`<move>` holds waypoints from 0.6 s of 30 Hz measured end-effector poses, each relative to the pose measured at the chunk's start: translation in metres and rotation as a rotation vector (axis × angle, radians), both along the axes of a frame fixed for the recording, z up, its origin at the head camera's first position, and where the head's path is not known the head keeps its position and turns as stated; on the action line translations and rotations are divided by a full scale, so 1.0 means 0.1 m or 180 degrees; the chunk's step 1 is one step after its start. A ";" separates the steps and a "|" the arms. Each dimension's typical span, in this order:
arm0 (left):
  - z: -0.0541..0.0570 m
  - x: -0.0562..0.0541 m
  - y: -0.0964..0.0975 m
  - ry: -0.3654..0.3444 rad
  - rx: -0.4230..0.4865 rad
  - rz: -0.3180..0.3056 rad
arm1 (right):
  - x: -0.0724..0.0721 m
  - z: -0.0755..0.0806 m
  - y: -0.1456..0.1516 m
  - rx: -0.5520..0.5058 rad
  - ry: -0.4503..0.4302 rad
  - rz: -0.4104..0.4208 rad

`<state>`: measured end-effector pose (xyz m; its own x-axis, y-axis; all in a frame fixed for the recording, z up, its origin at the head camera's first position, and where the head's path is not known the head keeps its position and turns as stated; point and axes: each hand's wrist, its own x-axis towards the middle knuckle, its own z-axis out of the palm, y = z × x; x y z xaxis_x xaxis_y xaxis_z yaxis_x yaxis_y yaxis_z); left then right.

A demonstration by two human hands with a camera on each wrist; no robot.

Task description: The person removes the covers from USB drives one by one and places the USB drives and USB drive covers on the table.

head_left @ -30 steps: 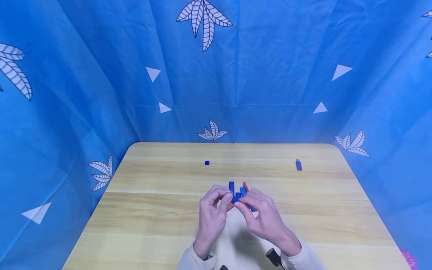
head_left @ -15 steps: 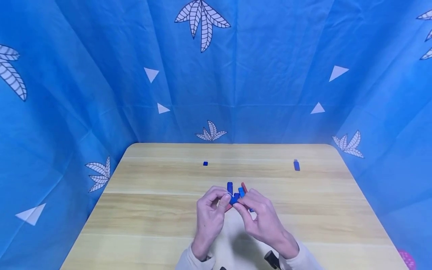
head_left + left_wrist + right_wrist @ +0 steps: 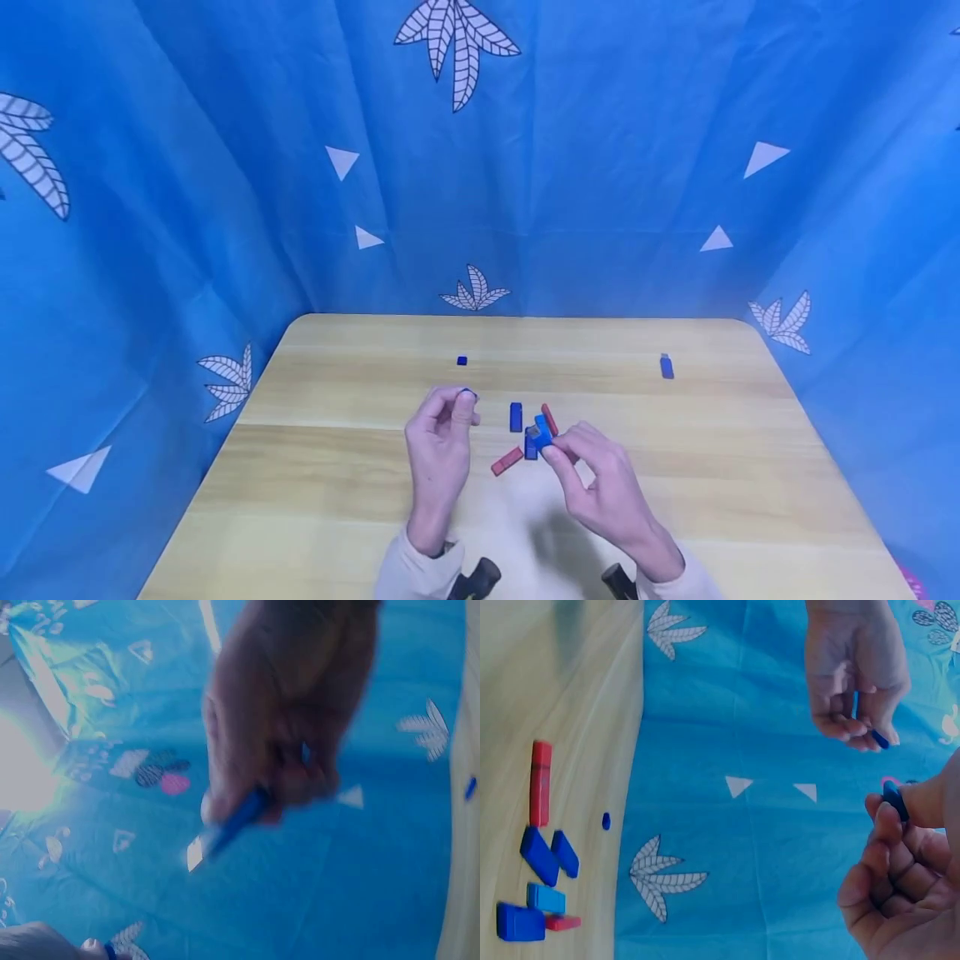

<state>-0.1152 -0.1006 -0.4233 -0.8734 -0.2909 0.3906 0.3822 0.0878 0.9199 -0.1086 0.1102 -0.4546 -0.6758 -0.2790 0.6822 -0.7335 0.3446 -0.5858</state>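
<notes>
Left hand (image 3: pixel 441 454) pinching, right hand (image 3: pixel 603 492) pinching

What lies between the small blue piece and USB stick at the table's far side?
The head view shows bare table between the piece and stick.

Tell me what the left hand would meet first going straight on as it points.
Probably the small dark-blue block, roughly ahead of the left hand in the head view. The hand looks raised above the table, so it might pass over the block; depth is unclear.
</notes>
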 end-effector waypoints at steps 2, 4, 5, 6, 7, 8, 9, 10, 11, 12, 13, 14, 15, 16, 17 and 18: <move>-0.03 0.00 0.04 0.0027 0.0108 0.0046 | -0.02 -0.01 0.00 0.0006 -0.0044 -0.0005; -0.05 0.00 0.06 -0.0055 0.0214 0.0117 | -0.03 -0.01 0.02 -0.0004 -0.0100 -0.0040; -0.06 0.01 0.06 -0.0117 0.0242 0.0107 | -0.04 -0.02 0.03 -0.0007 -0.0133 -0.0062; -0.06 0.01 0.06 -0.0180 0.0250 0.0072 | -0.05 -0.02 0.04 -0.0018 -0.0148 -0.0081; -0.07 0.01 0.06 -0.0243 0.0243 0.0025 | -0.06 -0.02 0.05 -0.0031 -0.0153 -0.0106; -0.07 0.02 0.06 -0.0302 0.0235 -0.0026 | -0.08 -0.02 0.07 -0.0050 -0.0150 -0.0136; -0.08 0.02 0.07 -0.0348 0.0215 -0.0069 | -0.10 -0.02 0.09 -0.0060 -0.0152 -0.0171; -0.09 0.03 0.07 -0.0387 0.0197 -0.0095 | -0.12 -0.01 0.10 -0.0073 -0.0174 -0.0208; -0.09 0.03 0.07 -0.0421 0.0178 -0.0100 | -0.14 0.00 0.12 -0.0080 -0.0202 -0.0259; -0.10 0.04 0.08 -0.0439 0.0170 -0.0101 | -0.16 0.00 0.14 -0.0094 -0.0228 -0.0312; -0.11 0.04 0.08 -0.0455 0.0165 -0.0093 | -0.19 0.01 0.16 -0.0106 -0.0281 -0.0376; -0.12 0.04 0.08 -0.0465 0.0158 -0.0087 | -0.21 0.01 0.18 -0.0114 -0.0356 -0.0446; -0.12 0.04 0.09 -0.0468 0.0153 -0.0079 | -0.24 0.02 0.21 -0.0118 -0.0444 -0.0524; -0.13 0.04 0.09 -0.0475 0.0147 -0.0071 | -0.27 0.02 0.23 -0.0124 -0.0531 -0.0603; -0.13 0.04 0.10 -0.0478 0.0138 -0.0063 | -0.30 0.02 0.25 -0.0131 -0.0625 -0.0679; -0.14 0.04 0.11 -0.0476 0.0142 -0.0064 | -0.34 0.02 0.27 -0.0143 -0.0712 -0.0743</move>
